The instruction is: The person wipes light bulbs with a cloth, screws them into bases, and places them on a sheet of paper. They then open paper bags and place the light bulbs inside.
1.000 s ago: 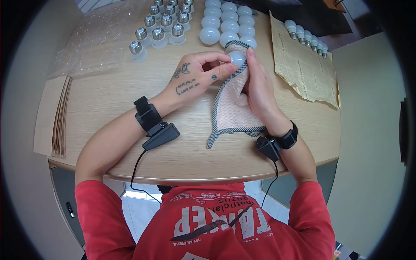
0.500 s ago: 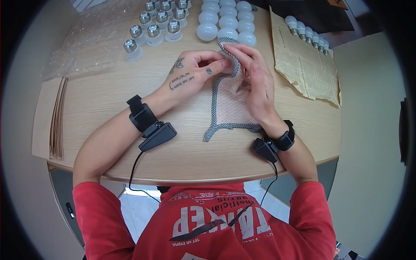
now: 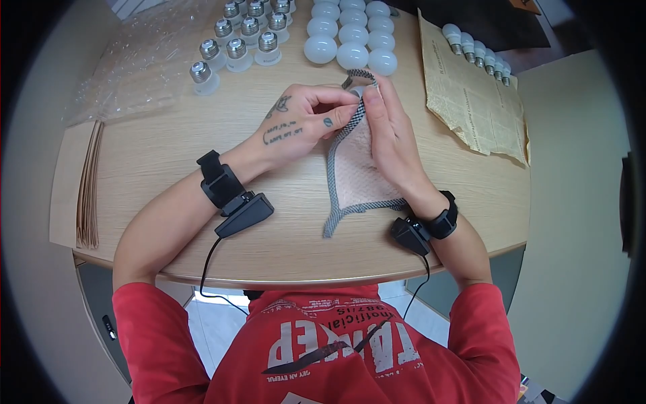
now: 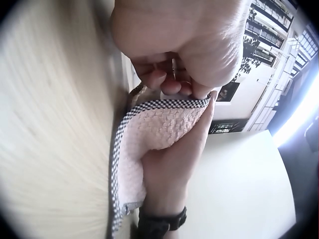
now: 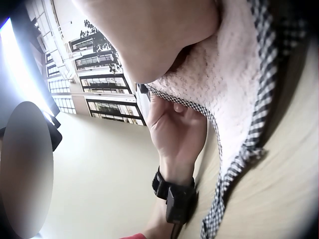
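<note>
A pink cloth [image 3: 351, 165] with a black-and-white checked border hangs from my right hand [image 3: 396, 141], which grips it around a light bulb [image 3: 357, 90]. Most of that bulb is hidden by the cloth and fingers. From the left, my left hand [image 3: 301, 124] pinches the bulb with thumb and curled fingers, right at the checked edge. In the left wrist view, the cloth [image 4: 154, 124] drapes between the two hands, its lower part close to the table. The right wrist view shows the cloth's knotted corner [image 5: 251, 153] below my right palm.
Beyond my hands stand rows of white bulbs [image 3: 320, 50], globes up. Several more bulbs [image 3: 236, 55] stand base up at the back left, near clear plastic wrap [image 3: 145, 74]. Folded paper bags [image 3: 77, 182] lie far left. Small bulbs [image 3: 469, 44] rest on printed brown paper [image 3: 464, 108] at right.
The cloth first lay behind the bulb with its globe showing, then was folded over it; now it wraps the bulb closely. My right fingers shifted over the cloth, and both hands moved slightly.
</note>
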{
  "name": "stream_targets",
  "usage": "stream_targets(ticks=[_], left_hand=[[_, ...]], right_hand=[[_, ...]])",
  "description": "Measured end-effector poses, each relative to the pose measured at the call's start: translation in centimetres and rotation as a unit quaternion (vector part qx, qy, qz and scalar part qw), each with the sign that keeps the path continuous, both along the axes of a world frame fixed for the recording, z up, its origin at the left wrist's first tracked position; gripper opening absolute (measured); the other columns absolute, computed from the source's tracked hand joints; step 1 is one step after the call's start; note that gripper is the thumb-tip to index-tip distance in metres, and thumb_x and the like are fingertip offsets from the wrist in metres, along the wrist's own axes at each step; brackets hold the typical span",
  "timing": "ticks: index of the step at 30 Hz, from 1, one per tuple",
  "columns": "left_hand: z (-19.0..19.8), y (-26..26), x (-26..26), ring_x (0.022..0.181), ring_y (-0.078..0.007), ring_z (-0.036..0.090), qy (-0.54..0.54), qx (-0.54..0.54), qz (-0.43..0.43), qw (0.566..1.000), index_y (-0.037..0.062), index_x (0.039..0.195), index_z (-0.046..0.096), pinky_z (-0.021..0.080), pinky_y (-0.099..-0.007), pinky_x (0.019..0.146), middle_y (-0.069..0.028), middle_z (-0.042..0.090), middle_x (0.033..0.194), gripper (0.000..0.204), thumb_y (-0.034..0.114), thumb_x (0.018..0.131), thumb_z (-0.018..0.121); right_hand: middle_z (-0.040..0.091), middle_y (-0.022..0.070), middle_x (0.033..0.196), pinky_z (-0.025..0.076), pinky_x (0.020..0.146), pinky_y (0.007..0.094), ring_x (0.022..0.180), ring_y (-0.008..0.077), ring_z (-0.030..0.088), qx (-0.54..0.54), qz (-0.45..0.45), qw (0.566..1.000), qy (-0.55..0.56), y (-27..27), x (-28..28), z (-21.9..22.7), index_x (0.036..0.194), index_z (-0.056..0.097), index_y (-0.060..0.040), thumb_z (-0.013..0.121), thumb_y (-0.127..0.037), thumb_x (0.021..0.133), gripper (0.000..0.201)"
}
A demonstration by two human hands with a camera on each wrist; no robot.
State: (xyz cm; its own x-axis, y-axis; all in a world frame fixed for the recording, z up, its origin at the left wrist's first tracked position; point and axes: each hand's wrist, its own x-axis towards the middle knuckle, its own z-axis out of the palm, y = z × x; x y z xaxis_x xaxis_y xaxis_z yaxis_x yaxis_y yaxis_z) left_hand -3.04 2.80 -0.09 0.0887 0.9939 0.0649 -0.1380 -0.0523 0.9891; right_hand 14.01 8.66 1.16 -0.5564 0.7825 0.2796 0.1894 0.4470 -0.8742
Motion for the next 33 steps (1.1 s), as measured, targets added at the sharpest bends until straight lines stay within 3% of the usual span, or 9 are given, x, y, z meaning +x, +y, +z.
stream_targets(ticks=[3,6,9,18,21,27,30,33], left_hand=[[-0.1,0.0,0.2,0.076,-0.0056,0.055,0.046,0.028,0.006,0.999,-0.0013,0.113,0.069,0.046,-0.0230,0.068,0.0003,0.065,0.088,0.029,0.022,0.097,0.064],[0.1,-0.2,0.4,0.081,-0.0056,0.055,0.073,0.053,-0.004,0.996,-0.0016,0.114,0.067,0.045,-0.0227,0.071,0.0009,0.064,0.094,0.029,0.021,0.098,0.063],[0.5,-0.4,0.6,0.090,-0.0077,0.059,0.063,0.030,-0.024,0.997,-0.0026,0.116,0.067,0.048,-0.0245,0.080,-0.0026,0.067,0.101,0.028,0.018,0.097,0.063],[0.4,-0.6,1.0,0.092,-0.0108,0.062,0.102,0.025,-0.027,0.994,-0.0024,0.115,0.067,0.050,-0.0260,0.083,-0.0064,0.069,0.103,0.024,0.011,0.096,0.061],[0.2,-0.6,1.2,0.086,-0.0117,0.063,0.095,0.044,-0.012,0.994,-0.0008,0.112,0.068,0.050,-0.0261,0.079,-0.0067,0.070,0.097,0.024,0.016,0.095,0.063],[0.4,-0.4,1.0,0.088,-0.0111,0.064,0.108,0.062,-0.011,0.992,0.0020,0.109,0.071,0.050,-0.0254,0.080,-0.0058,0.070,0.099,0.022,0.017,0.094,0.065],[0.6,-0.3,1.0,0.088,-0.0111,0.064,0.091,0.057,0.002,0.994,0.0034,0.109,0.072,0.050,-0.0258,0.079,-0.0057,0.071,0.097,0.021,0.017,0.094,0.066],[0.2,-0.4,1.0,0.087,-0.0114,0.064,0.082,0.066,-0.001,0.994,0.0047,0.109,0.072,0.050,-0.0264,0.078,-0.0055,0.071,0.095,0.021,0.018,0.093,0.066]], right_hand=[[0.063,0.0064,0.093,0.048,0.076,0.0285,0.082,0.0125,0.058,-0.088,0.017,0.996,-0.019,0.4,0.4,-0.3,0.124,0.052,-0.0048,0.048,-0.037,0.103,0.039],[0.062,0.0025,0.094,0.047,0.074,0.0251,0.083,0.0070,0.056,-0.173,0.036,0.976,0.129,0.3,-0.2,-0.3,0.117,0.053,-0.0036,0.057,-0.028,0.100,0.030],[0.061,-0.0001,0.094,0.046,0.073,0.0223,0.083,0.0049,0.055,-0.212,0.029,0.964,0.160,0.2,-0.1,0.0,0.114,0.053,-0.0031,0.062,-0.019,0.096,0.025],[0.062,0.0031,0.096,0.047,0.077,0.0236,0.088,0.0077,0.057,-0.191,0.015,0.971,0.144,0.1,0.1,0.2,0.113,0.054,-0.0021,0.065,-0.015,0.094,0.026],[0.063,0.0046,0.096,0.047,0.080,0.0256,0.090,0.0096,0.057,-0.172,0.015,0.975,0.139,0.0,-0.1,0.2,0.112,0.056,-0.0020,0.055,-0.024,0.100,0.025],[0.063,0.0088,0.107,0.047,0.092,0.0300,0.102,0.0149,0.059,-0.363,0.087,0.896,0.240,0.8,0.7,0.8,0.116,0.058,-0.0027,0.032,-0.035,0.107,0.043],[0.063,0.0091,0.108,0.048,0.093,0.0301,0.104,0.0157,0.060,-0.297,0.054,0.923,0.240,0.7,0.3,0.7,0.118,0.058,-0.0028,0.034,-0.032,0.106,0.039],[0.064,0.0069,0.105,0.049,0.089,0.0274,0.100,0.0128,0.061,-0.314,0.072,0.912,0.253,0.3,0.1,1.5,0.120,0.057,-0.0034,0.045,-0.027,0.104,0.031]])
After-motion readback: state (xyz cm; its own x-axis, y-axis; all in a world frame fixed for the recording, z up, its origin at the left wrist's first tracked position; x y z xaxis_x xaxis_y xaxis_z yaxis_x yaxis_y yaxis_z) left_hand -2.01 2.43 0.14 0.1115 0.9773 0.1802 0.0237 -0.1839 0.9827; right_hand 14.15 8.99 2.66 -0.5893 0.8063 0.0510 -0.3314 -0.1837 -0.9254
